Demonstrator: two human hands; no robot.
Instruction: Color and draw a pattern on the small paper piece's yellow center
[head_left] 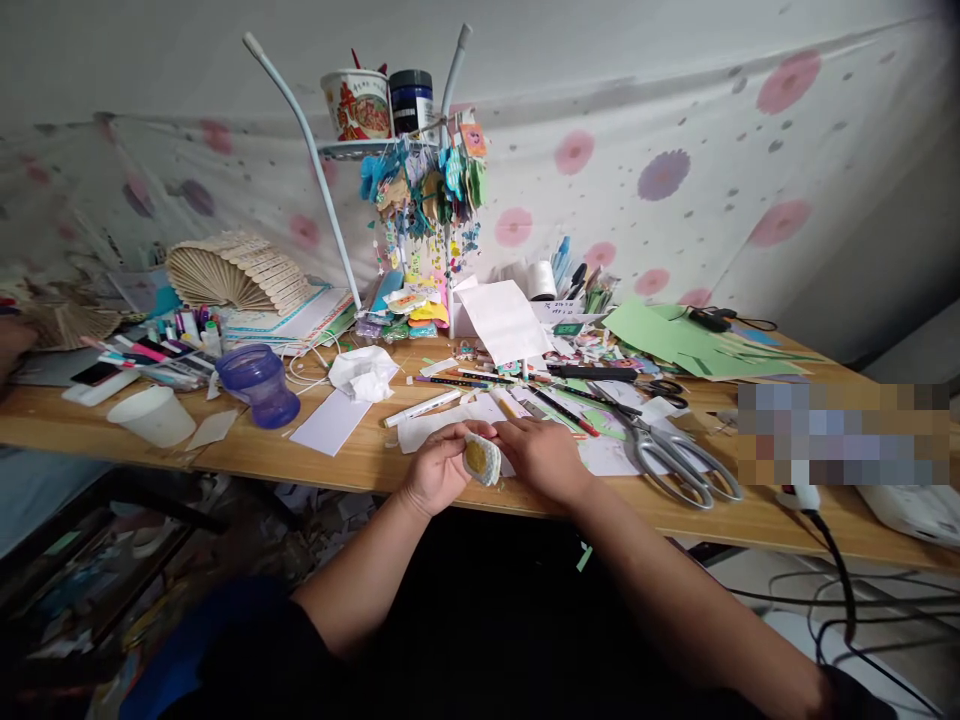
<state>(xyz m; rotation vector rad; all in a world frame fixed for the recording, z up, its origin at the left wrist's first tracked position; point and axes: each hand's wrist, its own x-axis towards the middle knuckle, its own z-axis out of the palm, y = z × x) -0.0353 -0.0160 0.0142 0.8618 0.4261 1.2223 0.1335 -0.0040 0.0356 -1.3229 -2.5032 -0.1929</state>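
Two hands are meeting at the near edge of the wooden table [360, 462], both working on one small white piece with a yellow round centre [481, 459]. The left hand [439, 468] is curling around the piece from the left, its thumb and fingers pinching the left side. The right hand [541, 458] is lying just beside it on the right, palm down, its fingertips touching the piece's right edge; how firmly those fingers are closing cannot be told from this view. The piece is sitting between the two hands, slightly nearer the left one, just above the table's near edge, and looks roughly as wide as it is tall, so no clear long axis is showing.

Beyond the hands, sheets of white paper [442, 425] are lying flat, with pencils and pens scattered toward the middle of the table. Large grey-handled scissors [675, 455] are resting to the right of the right hand, near but apart, their handles pointing toward the near edge. Toward the left end of the table, a purple plastic cup [259, 384] is standing, and a white cup [154, 414] is sitting further left. A crumpled tissue [363, 371] is lying behind the white paper. Green paper sheets [667, 335] are piling up near the far right edge.
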